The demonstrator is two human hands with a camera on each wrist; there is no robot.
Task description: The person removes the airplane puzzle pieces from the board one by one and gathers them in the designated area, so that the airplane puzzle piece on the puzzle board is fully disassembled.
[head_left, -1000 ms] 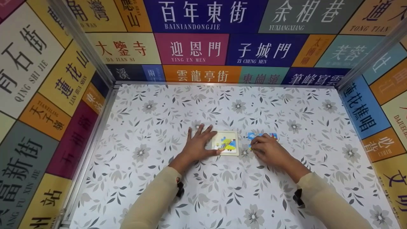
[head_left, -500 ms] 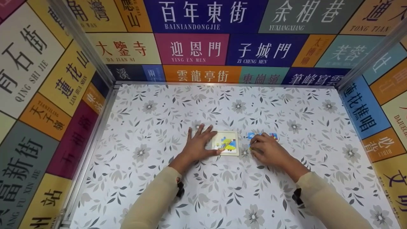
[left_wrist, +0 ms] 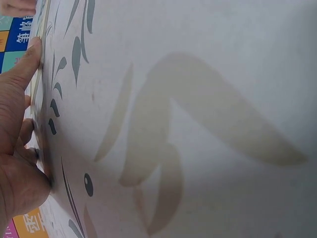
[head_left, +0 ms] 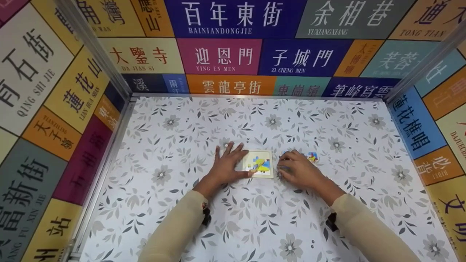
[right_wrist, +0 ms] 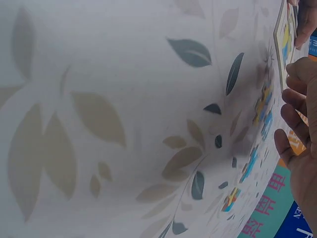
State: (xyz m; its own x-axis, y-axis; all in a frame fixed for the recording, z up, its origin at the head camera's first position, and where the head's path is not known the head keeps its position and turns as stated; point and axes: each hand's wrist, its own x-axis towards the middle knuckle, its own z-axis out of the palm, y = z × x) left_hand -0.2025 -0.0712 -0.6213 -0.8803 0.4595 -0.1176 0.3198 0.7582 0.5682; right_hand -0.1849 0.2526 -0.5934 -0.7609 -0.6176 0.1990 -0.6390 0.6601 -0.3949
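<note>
A small pale-framed jigsaw board (head_left: 257, 177), its picture partly filled with yellow and blue, lies at mid-table. My left hand (head_left: 230, 165) rests over its left side, fingers spread, the thumb at the lower edge. Just right of the board, my right hand (head_left: 299, 169) is bent down over loose puzzle pieces, thumb and index close together; I cannot tell whether a piece is between them. One red-and-yellow puzzle piece (head_left: 312, 157) shows beyond its knuckles. In the right wrist view a yellow-and-blue piece (right_wrist: 262, 105) and several others lie on the tabletop below the hand.
A white cloth with grey flowers and leaves covers the table (head_left: 218, 120). Panels with large coloured sign lettering (head_left: 222, 56) stand along the back, left and right edges. Both forearms wear beige sleeves, each with a black strap near the wrist.
My right hand has shifted left toward the board, covering most of the blue pieces that showed beyond it. The left hand and the board have stayed in place.
</note>
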